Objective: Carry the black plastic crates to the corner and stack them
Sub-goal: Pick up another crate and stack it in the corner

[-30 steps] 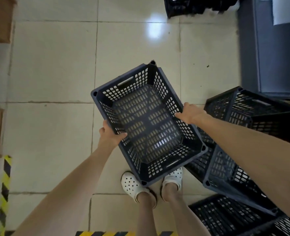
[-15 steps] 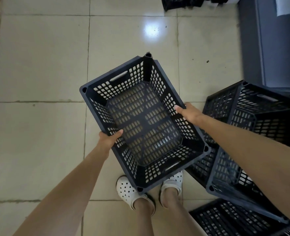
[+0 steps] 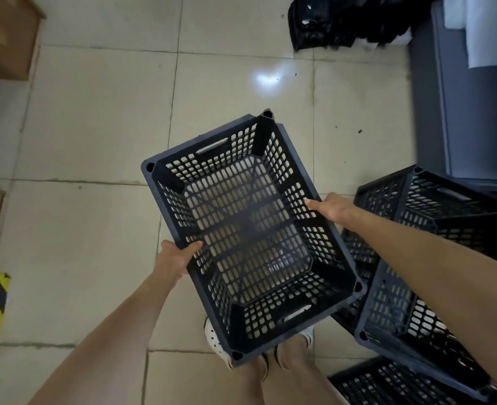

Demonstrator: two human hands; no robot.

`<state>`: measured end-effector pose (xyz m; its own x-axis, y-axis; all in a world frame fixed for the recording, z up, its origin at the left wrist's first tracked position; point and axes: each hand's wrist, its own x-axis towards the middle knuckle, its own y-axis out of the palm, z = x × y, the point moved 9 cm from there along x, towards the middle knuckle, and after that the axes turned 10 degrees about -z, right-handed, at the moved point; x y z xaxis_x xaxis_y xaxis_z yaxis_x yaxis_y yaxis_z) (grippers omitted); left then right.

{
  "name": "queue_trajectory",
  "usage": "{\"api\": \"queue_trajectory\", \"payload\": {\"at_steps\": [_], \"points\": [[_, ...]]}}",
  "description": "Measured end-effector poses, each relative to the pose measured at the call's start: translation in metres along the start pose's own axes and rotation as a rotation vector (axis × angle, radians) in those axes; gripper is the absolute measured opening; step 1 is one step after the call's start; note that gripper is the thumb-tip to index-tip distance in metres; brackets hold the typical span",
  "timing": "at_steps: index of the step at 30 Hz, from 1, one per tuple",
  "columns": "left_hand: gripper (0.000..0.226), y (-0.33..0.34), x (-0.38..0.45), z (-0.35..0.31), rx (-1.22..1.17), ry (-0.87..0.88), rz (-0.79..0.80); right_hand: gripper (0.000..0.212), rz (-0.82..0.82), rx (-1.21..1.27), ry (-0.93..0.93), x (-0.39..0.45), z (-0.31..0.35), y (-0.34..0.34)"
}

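Head view: we carry the black plastic crate [image 3: 250,238] above the tiled floor [image 3: 95,127], left hand [image 3: 172,260] and right hand [image 3: 333,207] curled over opposite long rims, keeping it level for stacking.

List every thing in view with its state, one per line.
carried crate: empty, held off the floor
left hand: grips the crate's left rim
right hand: grips the crate's right rim
crates at right: empty, loosely piled, tilted
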<state>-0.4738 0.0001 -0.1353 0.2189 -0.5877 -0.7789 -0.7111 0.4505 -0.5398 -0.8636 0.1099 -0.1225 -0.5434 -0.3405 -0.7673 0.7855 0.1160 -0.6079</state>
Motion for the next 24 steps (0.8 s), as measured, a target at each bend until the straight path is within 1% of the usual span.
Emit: {"api": "queue_trajectory", "payload": {"at_steps": [2, 3, 6, 9, 12, 14, 16, 19, 21, 24], "points": [[0.069, -0.021, 0.006, -0.005, 0.024, 0.037, -0.007, 0.066, -0.024, -0.035, -0.018, -0.012, 0.017, -0.01], [0.066, -0.033, 0.005, -0.01, 0.054, 0.05, -0.014, 0.063, -0.037, -0.053, -0.027, -0.019, 0.026, -0.015], [0.049, -0.074, -0.012, -0.035, 0.117, 0.095, -0.07, 0.05, -0.065, -0.091, -0.06, -0.042, 0.058, -0.032], [0.046, -0.118, -0.035, -0.062, 0.221, 0.147, -0.12, 0.037, -0.111, -0.153, -0.109, -0.076, 0.094, -0.05], [0.045, -0.164, -0.061, -0.081, 0.311, 0.206, -0.177, 0.033, -0.219, -0.298, -0.148, -0.116, 0.124, -0.064], [0.04, -0.194, -0.083, -0.089, 0.329, 0.228, -0.219, 0.035, -0.286, -0.419, -0.159, -0.151, 0.141, -0.073], [0.036, -0.222, -0.107, -0.092, 0.318, 0.25, -0.238, 0.039, -0.288, -0.504, -0.161, -0.184, 0.155, -0.079], [0.038, -0.272, -0.136, -0.09, 0.272, 0.276, -0.258, 0.036, -0.285, -0.558, -0.185, -0.232, 0.18, -0.094], [0.04, -0.305, -0.157, -0.09, 0.321, 0.305, -0.27, 0.03, -0.275, -0.577, -0.228, -0.264, 0.198, -0.102], [0.035, -0.359, -0.203, -0.093, 0.437, 0.347, -0.343, 0.024, -0.225, -0.616, -0.323, -0.312, 0.232, -0.111]]}}
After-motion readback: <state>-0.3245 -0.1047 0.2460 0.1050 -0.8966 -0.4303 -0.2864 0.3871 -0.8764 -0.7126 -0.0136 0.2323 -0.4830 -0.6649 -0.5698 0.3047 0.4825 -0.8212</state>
